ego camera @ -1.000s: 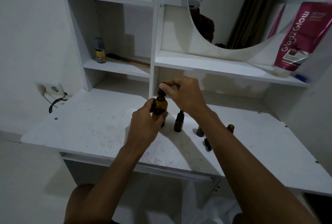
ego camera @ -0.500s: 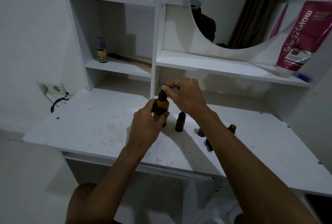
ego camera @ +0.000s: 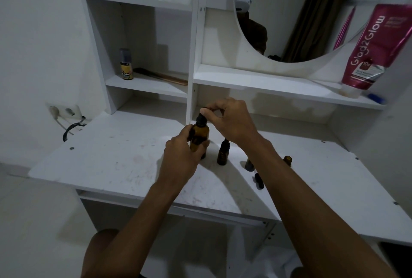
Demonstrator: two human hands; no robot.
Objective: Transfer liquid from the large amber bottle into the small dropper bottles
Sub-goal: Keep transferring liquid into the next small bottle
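The large amber bottle (ego camera: 200, 135) stands upright on the white desk (ego camera: 116, 161), with my left hand (ego camera: 181, 150) wrapped around its body. My right hand (ego camera: 229, 119) pinches the black dropper cap (ego camera: 201, 117) on its neck from above. A small amber dropper bottle (ego camera: 222, 153) with a black top stands just to the right. Another small amber bottle (ego camera: 288, 160) with no cap shows past my right forearm. A loose black dropper cap (ego camera: 259, 180) lies on the desk, and a third small item (ego camera: 248, 164) is half hidden by that arm.
White shelves rise behind the desk, with a small can (ego camera: 126, 64) and a comb (ego camera: 160, 76) on the left shelf. A round mirror (ego camera: 296, 10) and a pink tube (ego camera: 371, 48) sit at the right. A wall socket (ego camera: 63, 110) with a black cable is at the left.
Both hands keep their hold on the large bottle and its cap. The fingers of my right hand have shifted slightly on the cap; the bottles on the desk have not moved.
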